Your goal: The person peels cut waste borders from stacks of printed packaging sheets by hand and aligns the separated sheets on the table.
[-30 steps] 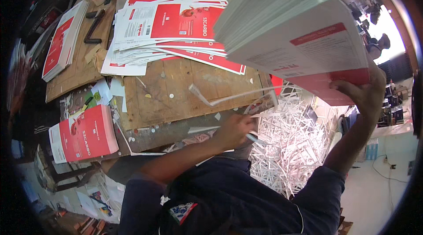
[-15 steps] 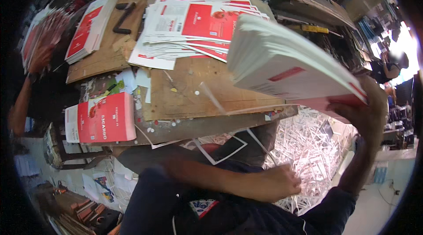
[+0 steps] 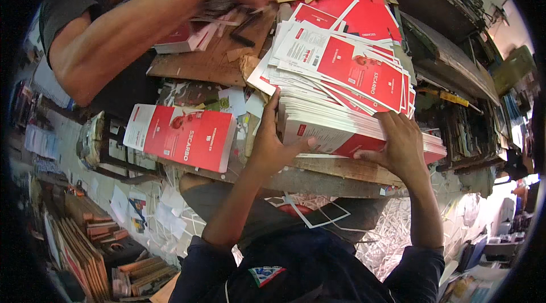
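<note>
Thick paper stack (image 3: 341, 132), earlier held up tilted in the right hand (image 3: 401, 146), is now set down on the counter (image 3: 335, 175) edge. Left hand (image 3: 273, 144), previously low near the lap, is now pressed against the stack's left end. Co-worker's forearm (image 3: 136, 24) is now in view.

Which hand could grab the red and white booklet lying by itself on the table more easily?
Probably the left hand. It rests on the stack's left end, right beside the lone booklet. The right hand is on the stack's far side.
</note>
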{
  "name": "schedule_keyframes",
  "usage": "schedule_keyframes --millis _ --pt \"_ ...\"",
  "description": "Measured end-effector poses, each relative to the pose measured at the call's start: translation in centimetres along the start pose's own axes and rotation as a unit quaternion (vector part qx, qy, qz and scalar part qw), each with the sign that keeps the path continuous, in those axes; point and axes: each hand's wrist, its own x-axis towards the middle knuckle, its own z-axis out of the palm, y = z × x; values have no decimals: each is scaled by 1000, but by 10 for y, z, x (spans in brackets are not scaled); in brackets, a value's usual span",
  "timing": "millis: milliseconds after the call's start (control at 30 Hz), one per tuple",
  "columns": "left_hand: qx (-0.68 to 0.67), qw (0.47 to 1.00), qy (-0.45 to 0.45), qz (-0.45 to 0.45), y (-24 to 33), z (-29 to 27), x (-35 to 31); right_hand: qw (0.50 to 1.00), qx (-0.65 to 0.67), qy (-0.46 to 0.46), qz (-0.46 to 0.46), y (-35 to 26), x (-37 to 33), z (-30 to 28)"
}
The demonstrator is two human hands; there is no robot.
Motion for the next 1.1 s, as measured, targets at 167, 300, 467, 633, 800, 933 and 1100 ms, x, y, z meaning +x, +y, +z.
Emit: schedule_keyframes --millis 167,300,467,633,800,933,1100 --pt "-55 998 25 -27 -6 -2 3 999 20 37 -17 19 -19 -29" --pt "-77 997 11 -23 -2 3 3 976 72 94 182 87 -86 -29" --pt "2 998 8 -57 -7 7 -3 813 490 209 236 127 -145 35" --pt "-30 997 54 52 -21 18 2 726 607 257 198 89 -122 64" --pt "-46 997 41 40 -20 22 1 725 607 246 215 94 -123 52" --pt "-93 994 11 50 -17 9 -2 706 629 270 182 98 -122 59" --pt "-255 967 17 5 -15 2 4 595 693 249 323 97 -110 53"
